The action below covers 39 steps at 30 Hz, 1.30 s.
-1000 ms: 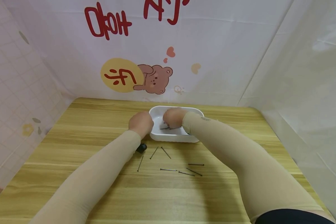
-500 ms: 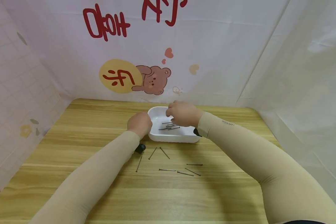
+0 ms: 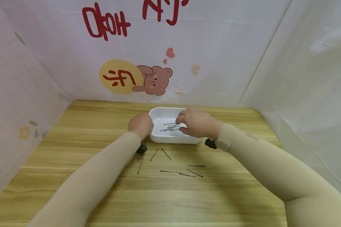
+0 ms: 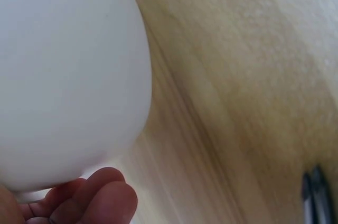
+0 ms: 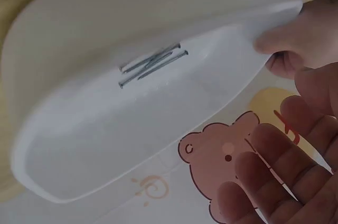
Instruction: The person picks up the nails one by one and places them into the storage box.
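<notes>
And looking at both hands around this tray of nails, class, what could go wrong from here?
The left hand grips the rim of the white tray; a sudden pull might tip it and spill the nails inside. The right hand is near those, so a finger could get pricked. The left sleeve lies beside a loose nail on the table and might brush it away.

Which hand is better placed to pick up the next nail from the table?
Right, probably. The right hand hovers over the white tray, its fingers apart with no nail visible between them, while the left hand grips the tray's end.
</notes>
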Motion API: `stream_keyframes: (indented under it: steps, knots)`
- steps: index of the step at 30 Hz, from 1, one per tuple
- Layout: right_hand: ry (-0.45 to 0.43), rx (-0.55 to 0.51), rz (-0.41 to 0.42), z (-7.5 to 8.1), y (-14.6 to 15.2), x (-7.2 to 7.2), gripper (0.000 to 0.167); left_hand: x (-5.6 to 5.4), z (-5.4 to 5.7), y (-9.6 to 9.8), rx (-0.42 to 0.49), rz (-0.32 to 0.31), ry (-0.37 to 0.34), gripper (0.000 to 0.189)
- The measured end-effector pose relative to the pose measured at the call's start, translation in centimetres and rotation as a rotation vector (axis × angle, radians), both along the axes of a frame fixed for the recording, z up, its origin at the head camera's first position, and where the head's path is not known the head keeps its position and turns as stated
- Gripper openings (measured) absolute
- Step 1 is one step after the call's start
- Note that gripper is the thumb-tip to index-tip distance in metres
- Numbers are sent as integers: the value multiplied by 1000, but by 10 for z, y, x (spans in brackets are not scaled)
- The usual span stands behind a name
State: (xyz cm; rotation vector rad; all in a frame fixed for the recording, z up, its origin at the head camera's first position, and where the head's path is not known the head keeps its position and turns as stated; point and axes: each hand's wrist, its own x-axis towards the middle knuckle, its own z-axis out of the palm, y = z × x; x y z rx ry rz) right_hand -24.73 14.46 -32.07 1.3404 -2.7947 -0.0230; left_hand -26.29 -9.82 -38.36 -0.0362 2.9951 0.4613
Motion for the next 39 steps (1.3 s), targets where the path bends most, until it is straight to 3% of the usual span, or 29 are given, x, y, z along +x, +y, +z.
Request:
stream_keyframes:
  steps: [5, 19, 39]
  knots:
    - [-15, -31, 4, -1, 9, 14, 20, 0, 2, -1, 2, -2, -3, 24]
    - [-40, -54, -11, -11, 31, 21, 18, 1, 2, -2, -2, -11, -23, 24]
    - [-20, -50, 4, -9, 42, 47, 14, 0, 0, 0, -3, -5, -3, 26]
